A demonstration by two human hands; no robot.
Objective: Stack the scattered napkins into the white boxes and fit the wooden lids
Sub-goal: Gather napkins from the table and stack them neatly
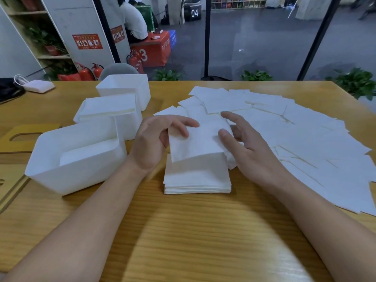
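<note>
Napkins (200, 142) gripped by left hand (154, 143) above the stack (197, 178); right hand (244, 147) splayed, empty. Gathering step, seemingly; next, square them down; scattered sheets (295, 135) wait at two o'clock.

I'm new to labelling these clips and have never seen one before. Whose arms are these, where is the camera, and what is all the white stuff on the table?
There is no machine: a person wears a camera on the head, looking down at their own bare arms. The left hand holds one white paper napkin above a neat napkin stack; the right hand is open beside it. Loose napkins cover the wooden table to the right. Three white plastic boxes stand left, beside a wooden lid.
</note>
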